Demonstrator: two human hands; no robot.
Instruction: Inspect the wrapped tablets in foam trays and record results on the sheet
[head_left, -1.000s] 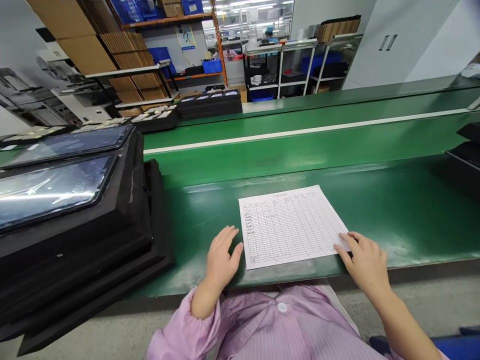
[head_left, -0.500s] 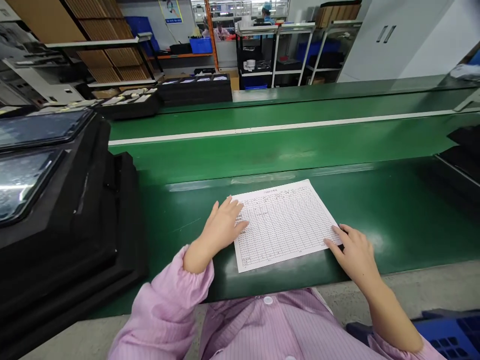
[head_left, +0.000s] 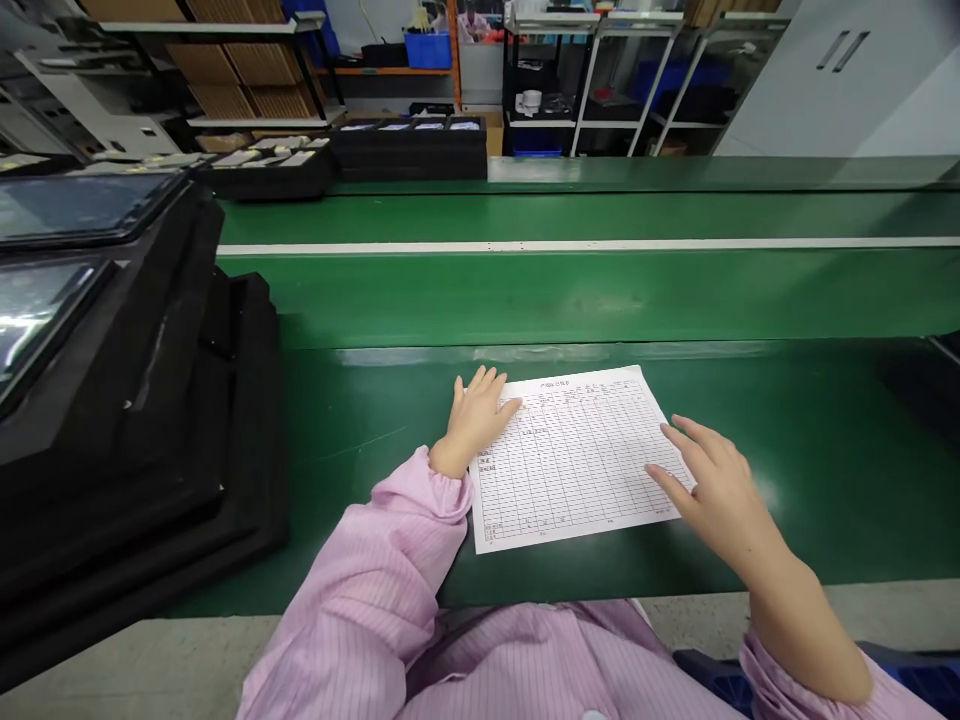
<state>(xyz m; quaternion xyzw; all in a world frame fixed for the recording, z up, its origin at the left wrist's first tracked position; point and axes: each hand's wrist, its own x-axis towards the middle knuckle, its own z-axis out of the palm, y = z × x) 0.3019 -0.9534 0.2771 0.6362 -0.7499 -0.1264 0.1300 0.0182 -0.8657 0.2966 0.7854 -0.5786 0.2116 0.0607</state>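
Gridded paper sheet (head_left: 574,455) lies flat on glossy green bench (head_left: 360,440), left hand (head_left: 480,415) and right hand (head_left: 712,485) splayed, gripping nothing.

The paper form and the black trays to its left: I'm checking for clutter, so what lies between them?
Head view: bare green bench, crossed only by the left hand resting on the paper form and its pink sleeve.

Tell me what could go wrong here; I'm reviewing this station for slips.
1. The form lies loose on the green bench, with the left hand on its upper left corner and the right hand at its right edge; uneven pressure could skew or crease it.
2. The stack of black trays sits close to the left sleeve; an elbow might bump it.
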